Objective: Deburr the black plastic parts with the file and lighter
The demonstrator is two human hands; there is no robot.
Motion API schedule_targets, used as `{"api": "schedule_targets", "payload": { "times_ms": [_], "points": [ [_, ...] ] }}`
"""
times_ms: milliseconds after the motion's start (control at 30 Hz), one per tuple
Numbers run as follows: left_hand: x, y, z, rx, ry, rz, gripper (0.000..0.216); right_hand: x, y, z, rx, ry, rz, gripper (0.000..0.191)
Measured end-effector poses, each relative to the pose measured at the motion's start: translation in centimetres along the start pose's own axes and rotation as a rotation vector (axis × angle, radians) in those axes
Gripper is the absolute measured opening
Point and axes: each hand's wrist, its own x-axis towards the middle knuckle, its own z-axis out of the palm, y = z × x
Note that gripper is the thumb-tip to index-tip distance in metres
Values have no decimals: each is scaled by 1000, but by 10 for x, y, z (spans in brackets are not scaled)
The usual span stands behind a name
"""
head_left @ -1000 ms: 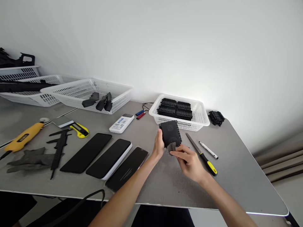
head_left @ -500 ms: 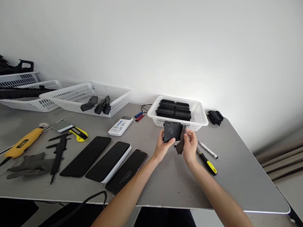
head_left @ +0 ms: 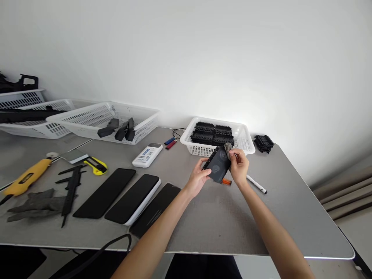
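My left hand [head_left: 198, 179] is closed on the left edge of a flat black plastic part [head_left: 216, 166], the thumb on its face. The part has toothed edges and round marks on its smooth face, and it is tilted above the table in front of the basket. My right hand [head_left: 238, 164] pinches a crumpled grey cloth [head_left: 228, 146] against the part's upper right corner. Most of the cloth is hidden behind the fingers and the part. Just below the part, an orange object [head_left: 226, 181] shows partly. A white marker [head_left: 257, 184] lies right of my right wrist.
A white basket [head_left: 188, 146] holds several similar black parts. More black parts [head_left: 264, 143] are stacked at the right. Leftward lie phones [head_left: 132, 199], a white device [head_left: 147, 155], a caliper [head_left: 71, 190], a yellow cutter [head_left: 97, 166], a yellow rotary tool [head_left: 27, 178] and further baskets [head_left: 148, 128].
The black part has turned from nearly level to slanted, showing more of its face. My right hand has moved up and right with the cloth. The yellow-black screwdriver is now out of sight.
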Motion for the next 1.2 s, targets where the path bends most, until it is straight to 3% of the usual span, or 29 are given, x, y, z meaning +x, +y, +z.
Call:
{"api": "schedule_targets", "payload": {
  "times_ms": [133, 200, 367, 433, 633, 933, 1200],
  "points": [
    [-2, 1, 2, 87, -74, -108, 62, 5, -9, -6, -27, -232, -135, 18],
    [-3, 0, 5, 119, -61, -95, 60, 4, -16, -6, -49, -267, -169, 21],
    [-1, -4, 7, 112, 115, 57, 66, -4, -30, -8, -158, -33, -66, 32],
    [0, -6, 6, 124, 158, 116, 66, -7, -31, -11, -213, -40, -43, 33],
    [0, -10, 6, 200, 127, 146, 65, -12, -24, -9, -370, -312, -85, 38],
    [2, 1, 3, 28, 245, 152, 64, -30, -39, -12, -687, -619, -214, 41],
    [1, 9, 4, -16, 262, 128, 59, -40, -50, -36, -644, -764, -337, 29]
  ]
}}
